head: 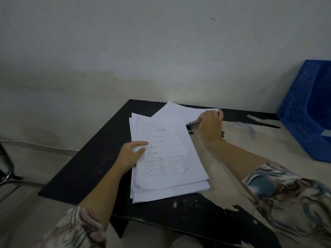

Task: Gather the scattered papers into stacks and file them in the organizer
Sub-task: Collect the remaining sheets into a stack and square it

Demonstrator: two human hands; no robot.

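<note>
Pinning the paper stack (168,158) mid-counter with flat left-hand (131,154) fingers, the right hand (211,126) pinches a loose sheet (180,111) behind it; slide it squarely on top before filing in the blue organizer (308,111).

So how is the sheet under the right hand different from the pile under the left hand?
The loose sheet is one blank-looking page lying askew at the table's far edge; the stack is many pages with a printed form on top, lying nearer. The right hand pinches the sheet's lifted corner, while the left hand presses the stack flat. Both are white paper, overlapping on the dark table.
</note>
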